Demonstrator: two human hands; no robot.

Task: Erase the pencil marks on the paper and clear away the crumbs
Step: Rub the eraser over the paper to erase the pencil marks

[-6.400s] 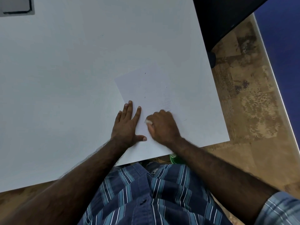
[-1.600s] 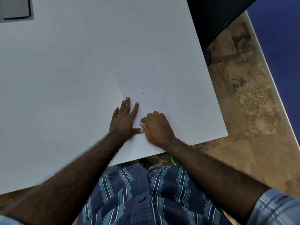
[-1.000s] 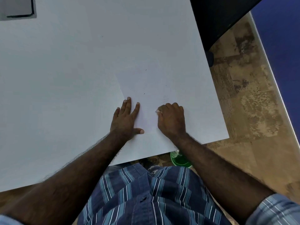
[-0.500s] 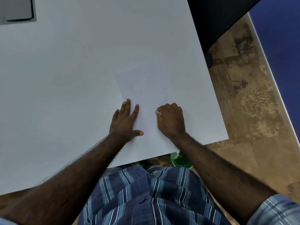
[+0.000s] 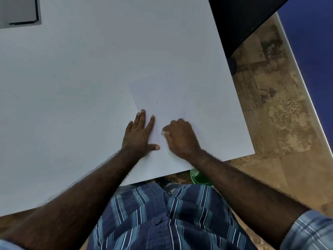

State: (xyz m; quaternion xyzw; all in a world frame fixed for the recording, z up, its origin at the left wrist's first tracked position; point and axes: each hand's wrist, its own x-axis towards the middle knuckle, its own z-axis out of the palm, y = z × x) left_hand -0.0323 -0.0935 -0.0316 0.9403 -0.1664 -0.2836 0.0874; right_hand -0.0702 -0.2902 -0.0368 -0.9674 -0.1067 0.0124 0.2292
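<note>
On the white table (image 5: 72,87), near its front right corner, lies the paper (image 5: 167,94). Its long side runs from the table's front edge toward the far side, leaning a little to the left. White on white, so the paper's far and right edges are hard to see. Faint pencil marks (image 5: 182,113) show just past the right hand (image 5: 182,139), and a few tiny dark crumbs (image 5: 157,102) sit farther up the sheet. That hand is curled round a small white eraser (image 5: 164,132) (only a bit peeks out) and presses it on the paper. The left hand (image 5: 138,136) lies flat with fingers spread, holding down the paper's left edge. Below the table's front edge something green (image 5: 197,176) peeks out, mostly hidden by the right arm.
</note>
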